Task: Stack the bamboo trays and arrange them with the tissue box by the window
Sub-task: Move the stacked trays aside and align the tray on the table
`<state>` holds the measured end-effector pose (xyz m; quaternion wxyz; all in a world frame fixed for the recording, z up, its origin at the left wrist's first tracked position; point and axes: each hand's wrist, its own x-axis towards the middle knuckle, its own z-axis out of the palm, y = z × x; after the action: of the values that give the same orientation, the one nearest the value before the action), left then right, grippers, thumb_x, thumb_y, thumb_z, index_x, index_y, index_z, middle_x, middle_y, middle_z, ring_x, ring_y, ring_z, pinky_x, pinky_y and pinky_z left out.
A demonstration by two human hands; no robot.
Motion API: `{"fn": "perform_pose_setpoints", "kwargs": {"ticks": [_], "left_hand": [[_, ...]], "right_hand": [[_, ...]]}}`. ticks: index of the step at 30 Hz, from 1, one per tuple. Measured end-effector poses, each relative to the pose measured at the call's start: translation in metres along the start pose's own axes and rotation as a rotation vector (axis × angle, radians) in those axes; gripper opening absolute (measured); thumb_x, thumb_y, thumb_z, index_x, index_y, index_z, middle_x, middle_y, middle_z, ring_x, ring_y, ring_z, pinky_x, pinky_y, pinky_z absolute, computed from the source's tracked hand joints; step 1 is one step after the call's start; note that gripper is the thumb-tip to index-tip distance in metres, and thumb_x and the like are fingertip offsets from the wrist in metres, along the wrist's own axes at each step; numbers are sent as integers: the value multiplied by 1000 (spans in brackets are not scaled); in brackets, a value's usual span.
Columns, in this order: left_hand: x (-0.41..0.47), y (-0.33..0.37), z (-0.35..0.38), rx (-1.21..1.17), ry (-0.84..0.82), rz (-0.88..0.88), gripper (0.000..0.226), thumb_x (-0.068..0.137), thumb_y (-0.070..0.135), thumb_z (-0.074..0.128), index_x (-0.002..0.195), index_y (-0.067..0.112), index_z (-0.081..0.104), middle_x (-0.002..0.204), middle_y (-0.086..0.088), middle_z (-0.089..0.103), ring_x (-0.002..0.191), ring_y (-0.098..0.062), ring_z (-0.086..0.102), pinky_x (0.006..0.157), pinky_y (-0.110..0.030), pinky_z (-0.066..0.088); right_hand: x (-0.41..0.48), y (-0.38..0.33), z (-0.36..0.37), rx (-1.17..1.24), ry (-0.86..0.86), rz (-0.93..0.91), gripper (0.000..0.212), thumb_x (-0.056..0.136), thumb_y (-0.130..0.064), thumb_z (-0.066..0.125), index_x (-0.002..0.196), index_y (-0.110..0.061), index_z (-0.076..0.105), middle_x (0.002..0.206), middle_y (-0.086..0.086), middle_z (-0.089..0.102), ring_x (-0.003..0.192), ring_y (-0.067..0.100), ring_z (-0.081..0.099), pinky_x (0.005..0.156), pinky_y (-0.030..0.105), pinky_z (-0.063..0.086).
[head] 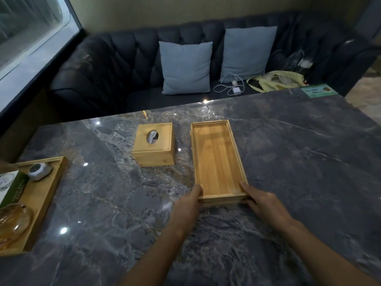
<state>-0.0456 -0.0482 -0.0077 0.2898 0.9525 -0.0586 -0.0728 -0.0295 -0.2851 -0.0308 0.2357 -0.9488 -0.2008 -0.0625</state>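
Note:
A long empty bamboo tray [216, 159] lies lengthwise on the dark marble table [299, 162], stacked on a second tray whose edge shows at its near end [222, 201] and left side. My left hand [190, 200] grips the near left corner, thumb on the rim. My right hand [258, 198] grips the near right corner the same way. A square bamboo tissue box [153, 144], with tissue in its oval slot, stands just left of the trays. The window [26, 27] is at the far left.
At the table's left edge sits another bamboo tray [45, 195] holding a white faceted object [39, 171], a green-and-white box [12, 187] and an amber glass dish [12, 223]. Behind the table: a dark sofa [115, 65] with two blue cushions, a charger cable and a yellow bag.

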Motion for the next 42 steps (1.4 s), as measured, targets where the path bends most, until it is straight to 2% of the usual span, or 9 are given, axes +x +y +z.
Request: {"fn": "perform_pose_setpoints", "kwargs": {"ticks": [5,10,15,22,27,29,35,38,42], "left_hand": [[-2,1,1,6,-6,-2,19,88,11,51,101,18,40,94,-14,67,80,-29,62,69,-41,51],[-10,2,6,14,80,6,14,91,11,47,103,16,45,88,-13,68,75,-28,62,65,-42,50],[-10,0,7,44,59,-16,18,90,7,45,105,17,42,89,-13,67,77,-29,63,67,-43,52],[-11,-1,8,60,57,3,17,91,10,47,107,16,43,91,-13,68,79,-30,64,67,-42,51],[-8,-3,2,2,24,43,17,89,13,51,106,11,50,96,-15,68,87,-30,62,72,-39,49],[-5,-4,-1,6,37,62,14,89,13,52,102,9,52,95,-16,67,87,-31,61,72,-40,49],[-3,-5,0,17,61,92,12,89,12,54,99,7,52,94,-17,67,85,-32,62,71,-43,51],[-5,-6,3,13,75,83,11,89,13,53,100,9,52,96,-16,68,87,-31,62,74,-44,51],[-5,-6,5,13,82,46,26,90,23,55,113,15,48,108,-12,67,97,-31,63,78,-40,53]], "right_hand": [[1,-1,-1,-55,31,-12,67,54,-1,88,116,0,63,93,18,75,68,26,72,64,28,51],[-1,-2,0,-75,33,-24,67,49,5,88,112,5,64,81,20,75,56,28,71,40,29,52],[-2,1,3,-54,4,10,59,67,1,79,122,4,56,91,26,73,67,38,70,53,46,58],[-2,0,2,-64,61,-51,66,53,2,88,114,4,63,82,21,75,57,31,70,39,34,55],[-6,-3,1,80,139,-40,49,60,-5,85,106,-3,70,89,14,76,71,22,73,69,31,53],[-4,-5,0,155,170,-15,39,62,1,83,99,-1,72,88,15,76,72,22,73,72,29,51],[0,-8,-4,163,167,-56,34,60,7,81,94,4,73,79,13,76,64,20,73,66,30,54],[0,-9,-5,126,184,-91,36,57,7,83,92,4,73,78,13,76,61,19,72,52,32,57],[-4,-9,-8,61,168,-3,42,66,-15,82,106,-6,71,87,10,77,70,20,73,58,33,59]]}}
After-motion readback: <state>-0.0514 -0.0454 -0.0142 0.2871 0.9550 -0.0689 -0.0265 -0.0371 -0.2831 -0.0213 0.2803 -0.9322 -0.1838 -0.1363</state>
